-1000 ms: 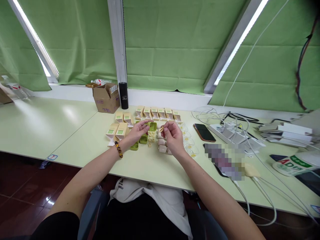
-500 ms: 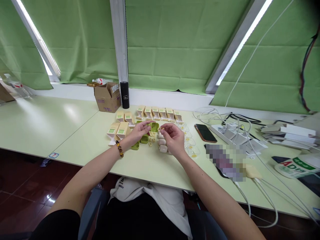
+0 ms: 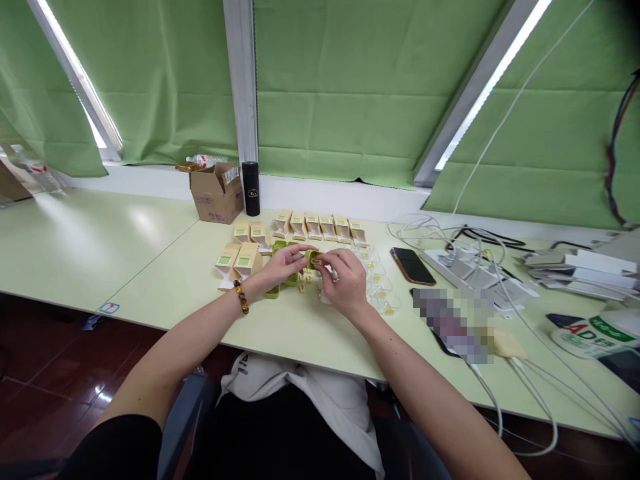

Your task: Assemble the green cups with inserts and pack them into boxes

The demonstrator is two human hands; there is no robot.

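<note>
Now we bring hands together: left hand holds green box, right hand pinches yellow piece at its mouth, placement seemingly underway.

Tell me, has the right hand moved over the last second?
Yes. Judged against the dark phone lying beyond it, the right hand has shifted slightly left, toward the small green case.
</note>
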